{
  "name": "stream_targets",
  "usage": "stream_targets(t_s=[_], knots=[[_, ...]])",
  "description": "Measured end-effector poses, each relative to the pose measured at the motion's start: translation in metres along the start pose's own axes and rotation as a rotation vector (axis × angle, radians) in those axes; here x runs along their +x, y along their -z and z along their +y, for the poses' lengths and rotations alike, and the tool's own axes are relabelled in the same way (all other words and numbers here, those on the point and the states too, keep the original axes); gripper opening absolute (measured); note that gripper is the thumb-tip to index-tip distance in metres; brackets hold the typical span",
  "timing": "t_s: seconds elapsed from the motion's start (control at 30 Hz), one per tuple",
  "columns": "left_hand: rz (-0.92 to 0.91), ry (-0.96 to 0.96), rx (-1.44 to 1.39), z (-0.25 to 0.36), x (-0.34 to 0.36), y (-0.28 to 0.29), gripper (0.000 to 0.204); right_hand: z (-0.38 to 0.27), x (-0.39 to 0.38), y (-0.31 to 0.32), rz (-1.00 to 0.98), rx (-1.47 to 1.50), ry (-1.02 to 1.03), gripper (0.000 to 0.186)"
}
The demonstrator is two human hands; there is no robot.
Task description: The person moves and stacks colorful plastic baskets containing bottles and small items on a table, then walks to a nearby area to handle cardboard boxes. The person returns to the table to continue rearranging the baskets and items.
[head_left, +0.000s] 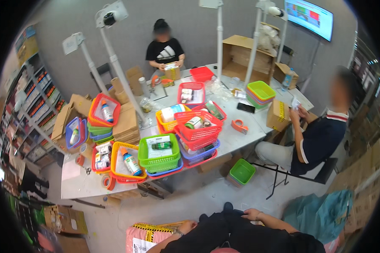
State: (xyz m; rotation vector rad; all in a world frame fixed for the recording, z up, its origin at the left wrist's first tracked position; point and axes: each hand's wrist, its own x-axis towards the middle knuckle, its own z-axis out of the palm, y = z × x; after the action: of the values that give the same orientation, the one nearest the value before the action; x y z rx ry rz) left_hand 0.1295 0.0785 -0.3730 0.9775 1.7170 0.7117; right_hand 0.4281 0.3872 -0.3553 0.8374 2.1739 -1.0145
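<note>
My left hand [188,227] is low in the view, beside my dark-clothed leg and next to a pink parcel [143,236] bound with yellow-and-black tape. Its fingers are small and partly hidden, so I cannot make out their shape. My right hand [252,214] rests at my other leg, fingers drawn together near a dark edge; what they hold, if anything, is unclear. Beyond my legs, the white table [78,185] carries plastic baskets, among them a green basket [158,154], an orange basket [119,158] and a red basket [198,130] with bottles inside.
A person [164,48] across the table handles a small carton. Another person [321,139] sits at the right beside a taped box [278,114]. Green baskets [242,170] stand on the floor. A teal bag [318,215] lies at my right; white poles [118,76] rise from the table.
</note>
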Motion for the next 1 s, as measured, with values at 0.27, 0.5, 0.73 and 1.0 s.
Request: stream_targets(t_s=[0.27,0.5,0.73,1.0], knots=[[-0.166,-0.012,0.439,0.001,0.062,0.034,0.030,0.044,0.033,-0.023,0.428,-0.192,-0.132,0.050],[-0.114,-0.022,0.396,0.041,0.095,0.051,0.048,0.065,0.046,-0.045,0.171,0.118,-0.101,0.053],[0.030,-0.001,0.394,0.093,0.063,0.031,0.053,0.089,0.030,0.011,0.020,0.044,-0.132,0.052],[0.295,0.130,0.306,0.072,0.010,-0.080,0.053,0.169,0.047,0.087,0.215,0.034,0.085,0.043]])
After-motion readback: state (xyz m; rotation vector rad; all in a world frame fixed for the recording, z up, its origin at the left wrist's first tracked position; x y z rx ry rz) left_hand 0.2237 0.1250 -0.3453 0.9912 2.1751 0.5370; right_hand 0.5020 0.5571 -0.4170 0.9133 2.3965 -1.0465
